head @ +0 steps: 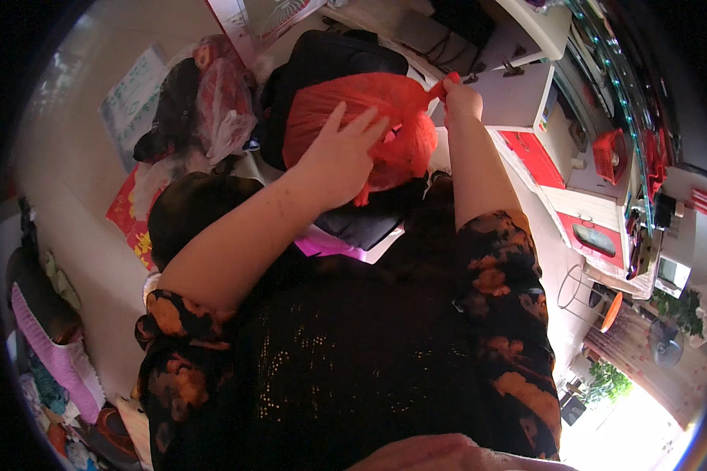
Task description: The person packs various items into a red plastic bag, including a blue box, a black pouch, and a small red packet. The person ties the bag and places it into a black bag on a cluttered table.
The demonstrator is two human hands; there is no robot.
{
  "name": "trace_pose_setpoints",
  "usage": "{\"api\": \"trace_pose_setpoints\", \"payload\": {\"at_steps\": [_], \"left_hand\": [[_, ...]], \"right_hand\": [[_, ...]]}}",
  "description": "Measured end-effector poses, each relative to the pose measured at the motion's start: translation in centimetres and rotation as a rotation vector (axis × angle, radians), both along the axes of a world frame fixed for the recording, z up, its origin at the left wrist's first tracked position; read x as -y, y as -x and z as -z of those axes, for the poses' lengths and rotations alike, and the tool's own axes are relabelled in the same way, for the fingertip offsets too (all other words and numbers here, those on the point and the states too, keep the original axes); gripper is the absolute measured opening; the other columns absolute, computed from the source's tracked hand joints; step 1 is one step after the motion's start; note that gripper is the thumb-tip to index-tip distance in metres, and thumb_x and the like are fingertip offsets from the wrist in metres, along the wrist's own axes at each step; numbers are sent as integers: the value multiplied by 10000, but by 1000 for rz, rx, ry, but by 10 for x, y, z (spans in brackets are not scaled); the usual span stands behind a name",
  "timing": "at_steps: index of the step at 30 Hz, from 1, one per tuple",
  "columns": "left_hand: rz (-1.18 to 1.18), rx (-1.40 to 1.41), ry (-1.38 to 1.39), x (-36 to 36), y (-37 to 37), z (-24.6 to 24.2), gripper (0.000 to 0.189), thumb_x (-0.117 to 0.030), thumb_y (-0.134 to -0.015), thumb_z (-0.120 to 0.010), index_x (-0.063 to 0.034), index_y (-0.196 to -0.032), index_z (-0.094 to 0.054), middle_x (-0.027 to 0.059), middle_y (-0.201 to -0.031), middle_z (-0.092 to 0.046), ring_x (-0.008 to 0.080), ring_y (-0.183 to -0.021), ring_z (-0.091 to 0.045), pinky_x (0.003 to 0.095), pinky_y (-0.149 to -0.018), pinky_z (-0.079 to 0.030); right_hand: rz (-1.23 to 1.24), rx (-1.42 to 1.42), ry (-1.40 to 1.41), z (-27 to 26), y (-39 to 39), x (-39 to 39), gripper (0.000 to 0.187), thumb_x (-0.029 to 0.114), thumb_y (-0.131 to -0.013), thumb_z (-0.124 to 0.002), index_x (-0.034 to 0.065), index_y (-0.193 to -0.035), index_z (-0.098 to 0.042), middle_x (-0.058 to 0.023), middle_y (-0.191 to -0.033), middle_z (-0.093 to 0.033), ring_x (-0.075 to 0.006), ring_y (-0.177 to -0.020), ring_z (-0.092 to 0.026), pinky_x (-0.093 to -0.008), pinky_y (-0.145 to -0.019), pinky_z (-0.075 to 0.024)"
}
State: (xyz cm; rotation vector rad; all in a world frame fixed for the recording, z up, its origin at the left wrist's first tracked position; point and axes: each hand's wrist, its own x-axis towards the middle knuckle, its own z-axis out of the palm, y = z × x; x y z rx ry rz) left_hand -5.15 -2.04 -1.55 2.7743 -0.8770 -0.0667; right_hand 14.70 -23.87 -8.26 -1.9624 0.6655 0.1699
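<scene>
A red plastic bag (353, 88), full and rounded, lies on a black bag or cloth item (347, 53) in front of me. My right hand (464, 103) is closed around the bag's twisted end, at its right side. Spread fingers of my left hand (344, 159) rest over the near side of the red bag; I see nothing gripped in them. A small knotted red tip (361, 195) pokes out below my left hand. Black material and a bright purple item (333, 246) show between the bag and my body.
On the floor at left lie clear plastic bags (227, 106), a white printed package (132, 97) and a red printed bag (124, 206). Folded textiles (59, 365) lie at lower left. To the right stand a red-and-white cabinet (589, 235), a red basket (610, 156) and an orange-seated stool (611, 312).
</scene>
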Motion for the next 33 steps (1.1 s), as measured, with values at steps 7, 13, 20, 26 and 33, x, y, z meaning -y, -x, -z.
{"api": "trace_pose_setpoints", "payload": {"at_steps": [7,13,20,26,33], "left_hand": [[97,-206,-61,-4,28,36,310,-154,-824,-579,42,-984,-757,230,-1546,-403,339,-1445,-370,581,-1197,-214],[138,-436,72,-9,17,31,391,-177,-907,-567,-2,-1244,-657,234,-1573,-345,350,-1435,-386,567,-1179,-261],[8,-401,-34,-17,-31,-4,470,-160,-896,-545,7,-1335,-560,264,-1484,-429,377,-1384,-438,540,-1154,-320],[-30,-541,-35,-20,-32,18,476,-179,-881,-567,14,-1315,-560,268,-1429,-486,392,-1319,-500,537,-1129,-362],[-96,-527,-39,-20,-42,22,413,-180,-928,-501,11,-1281,-597,277,-1403,-522,380,-1293,-526,511,-1115,-368]], "right_hand": [[-209,-208,501,97,-51,15,430,370,-897,-643,-8,-1080,-733,-194,-1086,-733,-318,-1038,-707,-403,-850,-551],[-544,-6,515,175,-134,51,529,497,-826,-694,30,-1069,-749,-231,-1132,-711,-369,-1078,-684,-435,-938,-535],[-439,-153,983,144,-195,39,679,448,-797,-711,-13,-1287,-622,-220,-1305,-635,-369,-1205,-624,-414,-1020,-508],[-289,-283,893,178,-265,78,998,683,-762,-695,55,-1493,-434,-159,-1512,-483,-316,-1354,-508,-385,-1104,-430],[-234,-237,462,208,-281,81,938,510,-755,-802,88,-1501,-422,-131,-1507,-484,-287,-1329,-507,-431,-1076,-435]]}}
